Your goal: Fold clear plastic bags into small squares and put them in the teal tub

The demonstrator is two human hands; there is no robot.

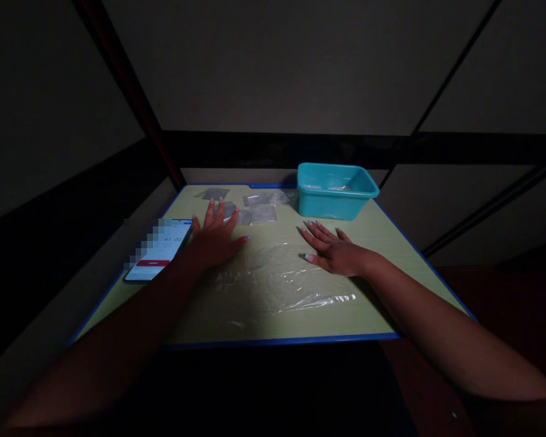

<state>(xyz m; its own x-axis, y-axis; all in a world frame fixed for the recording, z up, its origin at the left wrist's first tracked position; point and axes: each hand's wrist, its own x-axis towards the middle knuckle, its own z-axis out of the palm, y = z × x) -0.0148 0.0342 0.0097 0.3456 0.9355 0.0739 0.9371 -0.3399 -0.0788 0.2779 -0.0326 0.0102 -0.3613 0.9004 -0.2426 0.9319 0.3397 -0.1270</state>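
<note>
A clear plastic bag [295, 285] lies spread on the table between my forearms, its edges shining near the front. My left hand [216, 237] is open with fingers spread, palm down, at the left of the bag and beside a phone. Its fingertips reach toward small folded clear packets [262, 213]. My right hand [334, 249] rests open and palm down to the right of the bag, in front of a turquoise plastic basin [330, 203]. Neither hand grips anything. Whether the palms touch the bag's edges is hard to see in the dim light.
The phone [161, 252] with a lit screen lies at the table's left edge. Another clear packet [216, 193] and a crumpled clear piece [268, 198] lie at the back. The small table [200, 328] has a blue rim and stands against a wall [277, 73].
</note>
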